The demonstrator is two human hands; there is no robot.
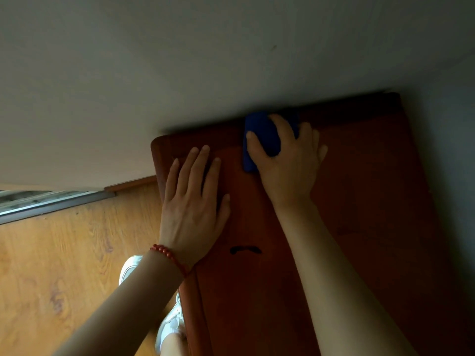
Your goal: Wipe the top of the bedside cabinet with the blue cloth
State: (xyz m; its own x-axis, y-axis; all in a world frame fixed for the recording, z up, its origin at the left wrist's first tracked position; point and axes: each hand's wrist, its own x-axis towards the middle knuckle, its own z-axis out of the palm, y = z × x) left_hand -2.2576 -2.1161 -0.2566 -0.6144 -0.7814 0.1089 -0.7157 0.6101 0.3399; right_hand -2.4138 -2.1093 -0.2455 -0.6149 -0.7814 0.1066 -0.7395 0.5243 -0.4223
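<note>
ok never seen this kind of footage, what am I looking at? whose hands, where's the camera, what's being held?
There is no robot here. It is a person working with bare hands, and the single picture comes from a wide-angle camera worn on their head, looking forward and down, which is why the walls look bent.

The reddish-brown surface is the top of the bedside cabinet, standing against a pale wall. The dark shape lower down is a handle on its front.

The right hand presses a bunched blue cloth onto the top near the wall, its grip closed over it. The left hand, with a red bead bracelet at the wrist, lies flat and open on the top, holding nothing.

Below are a wooden floor and a white shoe.
</note>
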